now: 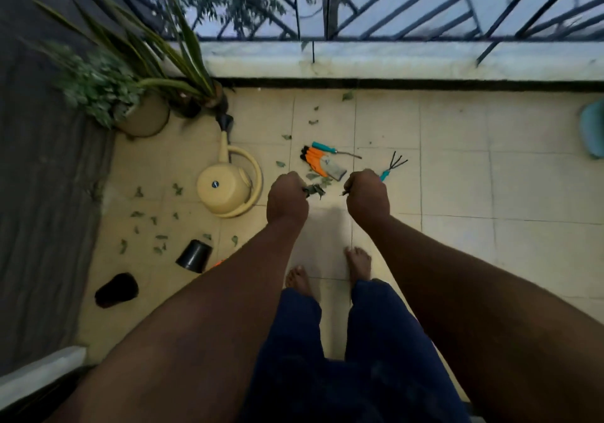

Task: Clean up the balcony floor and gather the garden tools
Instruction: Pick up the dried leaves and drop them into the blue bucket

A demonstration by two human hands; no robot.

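Observation:
I stand on the tiled balcony floor (457,177). My left hand (287,198) is fisted round a bunch of green leaves (314,190) that sticks out to its right. My right hand (367,194) is curled round a few small dark leaf bits. Just beyond my hands lie an orange and grey glove (323,162), a teal-handled tool (333,150) and a small teal-handled hand rake (394,166), its handle partly hidden by my right hand. Several loose leaves (153,226) are scattered over the floor at the left.
A cream watering can (228,184) sits left of my hands. Potted plants (143,109) fill the far left corner by the railing ledge (392,60). A tipped black pot (194,256) and another dark object (116,290) lie near left. A light blue object (593,128) stands at right.

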